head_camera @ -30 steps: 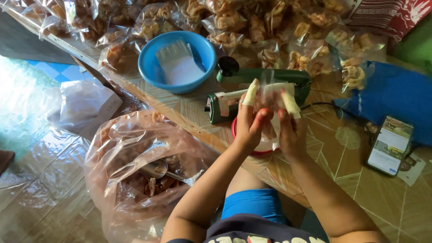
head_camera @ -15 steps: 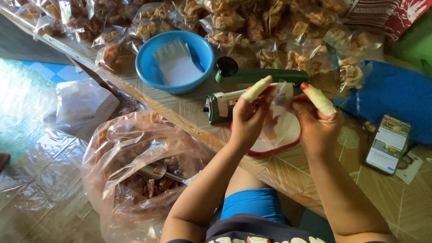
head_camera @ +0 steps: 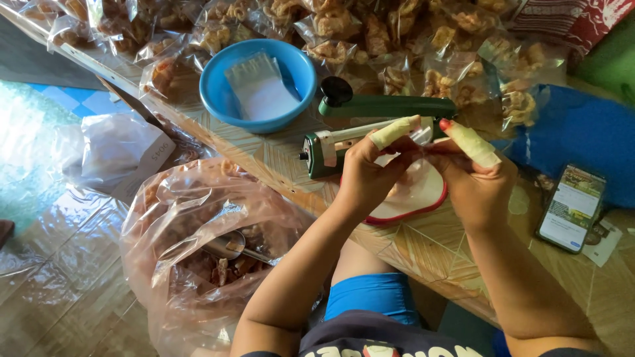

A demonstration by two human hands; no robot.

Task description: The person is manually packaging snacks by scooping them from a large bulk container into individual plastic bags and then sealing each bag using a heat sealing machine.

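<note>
Both hands meet over the near edge of the bench (head_camera: 423, 254), holding a small clear bag (head_camera: 415, 135) between them. The left hand (head_camera: 367, 175) has its grip pinched shut on the bag's left side, its taped forefinger pointing out toward the green heat sealer (head_camera: 377, 125); the right hand (head_camera: 476, 182) pinches the bag's right side in the same closed way, its own taped forefinger raised. The bag's top sits just at the sealer's jaw, whose lever arm stands lifted; what is in the bag is mostly hidden by the fingers. Right beneath the hands lies a white plate with a red rim (head_camera: 413, 201), at the bench's near edge. Further along the bench toward its left end stands a blue bowl (head_camera: 258, 82) holding a stack of empty clear bags (head_camera: 261, 89). The whole far side of the bench is heaped with sealed packets of fried snacks (head_camera: 397, 39). At the right end a phone (head_camera: 572, 208) lies face up, screen lit, beside blue cloth (head_camera: 582, 142). On the floor, against the bench's near edge on the left, a large clear sack (head_camera: 192, 244) of the same snacks stands open, a metal scoop (head_camera: 231, 246) lying inside it.
</note>
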